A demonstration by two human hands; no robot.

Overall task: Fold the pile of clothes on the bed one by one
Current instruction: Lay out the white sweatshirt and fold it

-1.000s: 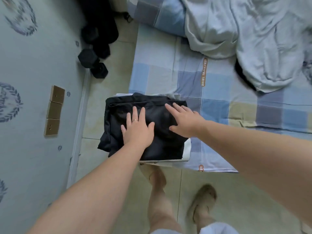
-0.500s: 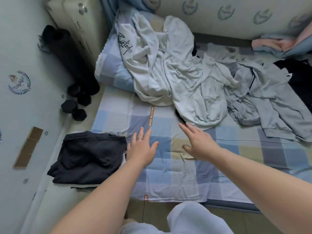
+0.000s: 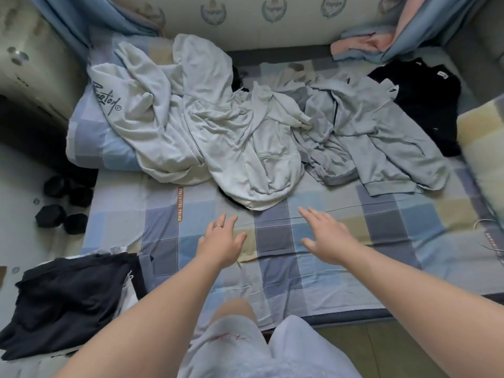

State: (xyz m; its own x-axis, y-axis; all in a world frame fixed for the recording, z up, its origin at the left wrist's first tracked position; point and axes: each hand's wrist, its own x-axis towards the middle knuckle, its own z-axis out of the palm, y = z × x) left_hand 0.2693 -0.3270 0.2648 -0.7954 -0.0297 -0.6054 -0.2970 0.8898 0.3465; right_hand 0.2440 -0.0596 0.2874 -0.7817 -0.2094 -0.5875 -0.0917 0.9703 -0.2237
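Folding of the black garment (image 3: 71, 301) is looking finished: it is lying at the near left corner of the bed (image 3: 286, 282), no longer under the left hand (image 3: 221, 242) or right hand (image 3: 326, 238). Both hands are stretching forward, open and empty, just short of the pale hoodie (image 3: 253, 159) sprawling mid-bed beside a grey jacket (image 3: 381, 137); that hoodie is probably coming next.

A ring (image 3: 218, 226) on the left hand (image 3: 218, 246); pale shorts (image 3: 294, 350) with red marks (image 3: 231, 336).
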